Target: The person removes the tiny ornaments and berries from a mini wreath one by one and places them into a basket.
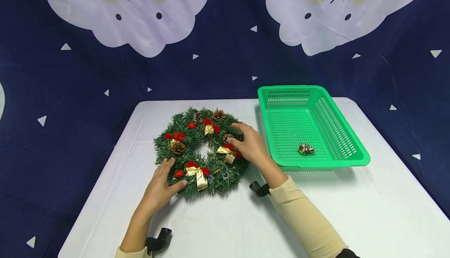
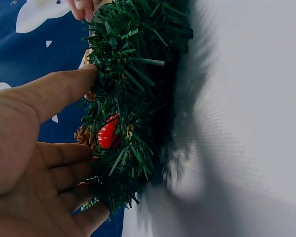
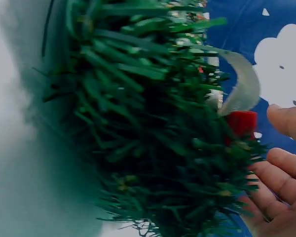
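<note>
A green Christmas wreath (image 1: 218, 174) lies on the white table, decorated with pine cones, red berries and red and gold bows. My left hand (image 1: 158, 191) rests at its near left edge, thumb and fingers spread apart. In the left wrist view the thumb and fingertips reach the needles on either side of a red berry (image 2: 108, 132). Over the right side of the wreath is my right hand (image 1: 252, 146), its fingers loosely spread beside a pine cone (image 1: 227, 137) and a gold bow (image 1: 230, 158). The right wrist view shows fingertips right at the needles.
A green plastic basket (image 1: 268, 133) stands at the right on the white table (image 1: 225, 230). One small frosted pine cone (image 1: 306, 148) lies in it. Behind the table hangs a dark blue cloth (image 1: 225, 70) with clouds and small white triangles.
</note>
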